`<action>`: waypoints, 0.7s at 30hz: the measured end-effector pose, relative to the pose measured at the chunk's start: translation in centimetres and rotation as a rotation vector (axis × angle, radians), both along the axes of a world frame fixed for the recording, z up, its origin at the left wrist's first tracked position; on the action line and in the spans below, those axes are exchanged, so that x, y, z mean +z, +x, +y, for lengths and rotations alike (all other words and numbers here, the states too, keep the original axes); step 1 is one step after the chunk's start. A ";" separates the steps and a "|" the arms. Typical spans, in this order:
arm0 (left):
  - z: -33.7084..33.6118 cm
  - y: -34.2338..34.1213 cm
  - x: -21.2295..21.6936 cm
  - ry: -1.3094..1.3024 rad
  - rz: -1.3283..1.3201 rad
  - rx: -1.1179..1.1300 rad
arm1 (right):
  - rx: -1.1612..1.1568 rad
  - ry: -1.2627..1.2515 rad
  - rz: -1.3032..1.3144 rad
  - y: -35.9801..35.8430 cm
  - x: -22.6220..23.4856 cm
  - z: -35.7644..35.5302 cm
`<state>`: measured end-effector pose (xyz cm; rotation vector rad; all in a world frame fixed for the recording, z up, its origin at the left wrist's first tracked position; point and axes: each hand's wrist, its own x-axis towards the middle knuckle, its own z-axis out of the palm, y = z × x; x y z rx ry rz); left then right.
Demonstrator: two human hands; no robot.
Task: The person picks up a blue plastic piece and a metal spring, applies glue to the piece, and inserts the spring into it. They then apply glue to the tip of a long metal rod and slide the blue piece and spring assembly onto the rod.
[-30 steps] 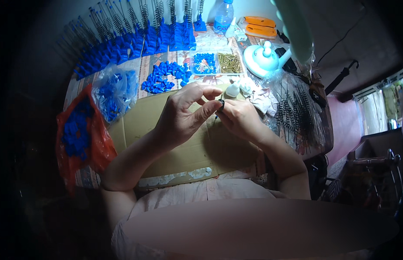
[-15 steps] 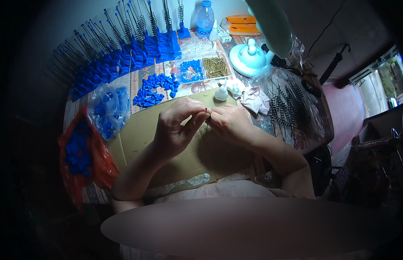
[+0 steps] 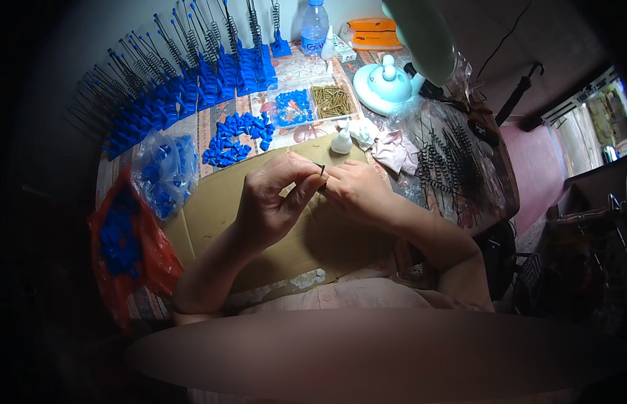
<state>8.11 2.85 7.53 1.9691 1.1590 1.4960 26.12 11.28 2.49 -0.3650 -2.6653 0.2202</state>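
Where the two hands meet: the left hand (image 3: 270, 205) and right hand (image 3: 357, 192) pinch one small dark wire piece (image 3: 319, 167) between their fingertips, above a brown cardboard sheet (image 3: 327, 242) on the worktop (image 3: 290, 138).
Left fingers: curled shut on the piece; thumb and forefinger touch it.
Right fingers: closed on the same piece from the other side.
Hard to make out: the piece is tiny and mostly covered by fingertips, so its shape cannot be told.
Beyond the fingers: a white dropper bottle (image 3: 341, 142), a loose pile of blue caps (image 3: 236, 138), and a clear tray (image 3: 313, 104) of blue and brass bits.
Left of the fingers: a clear bag (image 3: 164, 168) and a red bag (image 3: 128, 246) of blue parts; the far rim fades into dark.
Right of the fingers: black springs (image 3: 455, 165) near the worktop edge.
Open room: bare cardboard beneath and nearer than the fingers.
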 end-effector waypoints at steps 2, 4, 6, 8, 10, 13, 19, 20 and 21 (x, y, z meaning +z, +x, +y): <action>0.0 0.0 0.1 0.041 0.014 0.007 | 0.001 0.000 0.007 0.0 0.1 0.1; 0.0 0.0 0.1 0.039 0.017 0.007 | 0.004 -0.001 0.014 0.0 0.1 0.2; -0.1 0.1 0.1 0.037 0.020 0.009 | -0.005 -0.015 0.047 -0.1 0.0 0.2; -0.1 0.0 0.2 0.045 0.012 -0.032 | -0.006 -0.015 0.057 -0.1 0.1 0.2; 0.0 -0.1 0.1 0.048 0.017 -0.035 | -0.002 -0.017 0.068 0.0 0.4 0.2; 0.0 -0.3 -0.2 0.055 0.012 -0.018 | -0.015 -0.056 0.062 -0.2 1.0 0.1; 0.0 0.2 0.4 0.004 0.021 0.033 | -0.030 -0.075 0.103 0.0 0.8 0.2; 0.0 0.1 0.4 -0.039 0.016 0.029 | -0.018 -0.073 0.110 0.0 0.8 0.2; 0.1 0.0 0.2 -0.040 0.017 0.034 | -0.005 -0.071 0.117 0.0 0.8 0.2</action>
